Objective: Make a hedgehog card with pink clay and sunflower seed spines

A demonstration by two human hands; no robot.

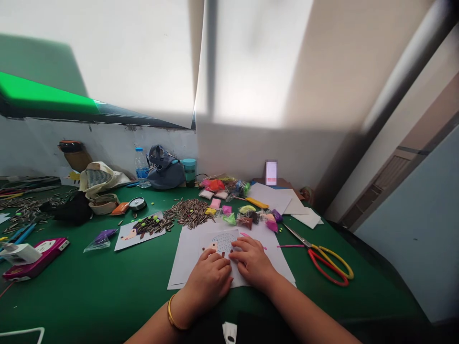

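So, both hands are down at the lower centre of the frame, right over the hedgehog drawing (224, 240), which lies on white paper (184, 258) on the green table (125, 301). Here's the left hand (211, 274), fingers curled in close together by a brown piece (223, 254) at the animal's underside; the right hand (253, 260) comes in opposite, fingers arched and slightly apart, tips on the sheet. Is either one pinching anything? Can't tell from this angle!

This looks like shaping and pressing small brown parts under the body, and it's a delicate business. Best play: one hand steadies the page, the other presses straight down with a fingertip, lightly, so the edge doesn't smear past the outline. Watch those wrists: any drag could skew the loose sheets. The pink face on the left of the drawing wants clear space, too, from a stray knuckle.

And for reference, left of centre, there's the seed-covered hedgehog card (143, 240), handy for matching foot shape and spacing. The seed heap (190, 212) sits above the paper, well away from those fingers.
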